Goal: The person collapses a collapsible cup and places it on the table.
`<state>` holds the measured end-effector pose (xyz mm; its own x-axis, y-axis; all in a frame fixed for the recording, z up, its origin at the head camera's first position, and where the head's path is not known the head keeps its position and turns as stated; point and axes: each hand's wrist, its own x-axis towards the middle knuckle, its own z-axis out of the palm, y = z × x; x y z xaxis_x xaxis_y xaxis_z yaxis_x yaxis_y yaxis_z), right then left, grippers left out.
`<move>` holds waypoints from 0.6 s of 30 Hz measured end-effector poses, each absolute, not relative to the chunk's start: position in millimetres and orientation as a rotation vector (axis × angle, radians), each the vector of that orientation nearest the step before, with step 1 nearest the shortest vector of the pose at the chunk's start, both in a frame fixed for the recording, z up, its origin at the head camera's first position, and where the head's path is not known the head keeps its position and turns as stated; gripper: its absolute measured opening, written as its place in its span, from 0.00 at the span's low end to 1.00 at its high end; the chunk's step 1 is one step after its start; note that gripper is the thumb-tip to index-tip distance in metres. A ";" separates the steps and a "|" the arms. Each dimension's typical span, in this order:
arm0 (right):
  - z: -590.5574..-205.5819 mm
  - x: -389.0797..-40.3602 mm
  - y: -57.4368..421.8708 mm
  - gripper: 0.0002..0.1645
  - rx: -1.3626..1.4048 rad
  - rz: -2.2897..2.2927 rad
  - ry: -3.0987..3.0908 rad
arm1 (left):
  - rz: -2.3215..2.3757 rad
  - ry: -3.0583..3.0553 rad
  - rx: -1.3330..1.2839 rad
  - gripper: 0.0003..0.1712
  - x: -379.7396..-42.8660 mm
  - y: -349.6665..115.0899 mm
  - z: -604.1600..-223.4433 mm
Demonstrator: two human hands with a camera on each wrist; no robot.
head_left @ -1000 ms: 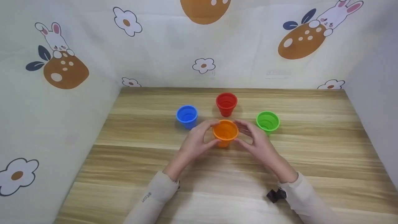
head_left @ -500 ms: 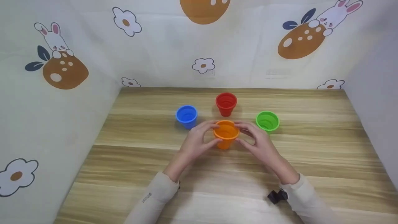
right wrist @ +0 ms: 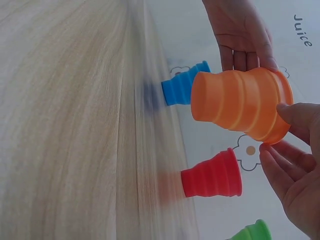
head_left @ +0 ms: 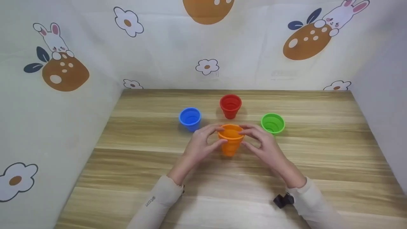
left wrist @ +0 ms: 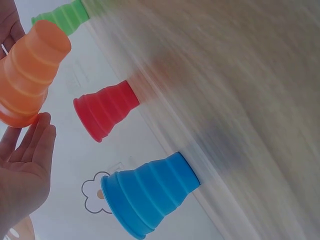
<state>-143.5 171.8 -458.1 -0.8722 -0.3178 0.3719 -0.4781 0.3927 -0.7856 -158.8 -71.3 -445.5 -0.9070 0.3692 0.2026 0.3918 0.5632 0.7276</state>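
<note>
An orange ribbed cup (head_left: 231,145) is held off the table between both hands, its wide mouth upward and tilted a little. My left hand (head_left: 203,141) pinches its rim from the left, thumb in front and fingers behind. From the right, my right hand (head_left: 262,140) grips the same rim; its thumb (right wrist: 296,116) lies on the outer wall in the right wrist view. In both wrist views the cup's narrow base stands apart from the wood. Behind it stand a blue cup (head_left: 190,119), a red cup (head_left: 230,106) and a green cup (head_left: 272,123), all upright.
The wood-grain table (head_left: 140,171) runs back to a pale wall (head_left: 248,47) printed with rabbits and flowers. More wall closes off the left and right sides. A small black device (head_left: 283,200) sits at the right sleeve's cuff.
The orange cup has risen off the table, and more of its ribbed side now faces the head camera. Both hands stay on its rim. The blue, red and green cups have not moved.
</note>
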 end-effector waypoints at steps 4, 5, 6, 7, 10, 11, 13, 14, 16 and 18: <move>-460.1 -143.9 172.3 0.17 0.742 1.439 -2.469 | -1.304 -2.754 -0.663 0.27 -159.3 -70.9 -445.9; -460.8 -144.1 172.4 0.18 0.751 1.425 -2.459 | -1.307 -2.757 -0.659 0.27 -159.2 -70.8 -445.8; -461.6 -144.5 172.3 0.18 0.760 1.416 -2.446 | -1.312 -2.761 -0.652 0.27 -159.0 -70.7 -445.8; -462.5 -144.9 172.3 0.19 0.769 1.407 -2.434 | -1.314 -2.763 -0.647 0.27 -158.8 -70.6 -445.9; -464.1 -145.6 171.7 0.19 0.786 1.389 -2.397 | -1.317 -2.774 -0.636 0.27 -158.3 -69.8 -446.0; -464.5 -145.8 171.5 0.19 0.790 1.385 -2.386 | -1.320 -2.777 -0.633 0.27 -158.1 -69.5 -445.8; -464.7 -145.9 171.1 0.18 0.796 1.380 -2.373 | -1.332 -2.783 -0.621 0.27 -158.1 -69.0 -445.6; -464.6 -145.7 170.7 0.18 0.797 1.381 -2.368 | -1.341 -2.785 -0.616 0.28 -158.1 -68.7 -445.4; -463.8 -145.2 170.2 0.18 0.794 1.382 -2.368 | -1.358 -2.789 -0.601 0.28 -158.0 -68.2 -444.8; -463.1 -144.7 169.8 0.17 0.793 1.384 -2.369 | -1.368 -2.794 -0.593 0.28 -158.1 -67.8 -444.6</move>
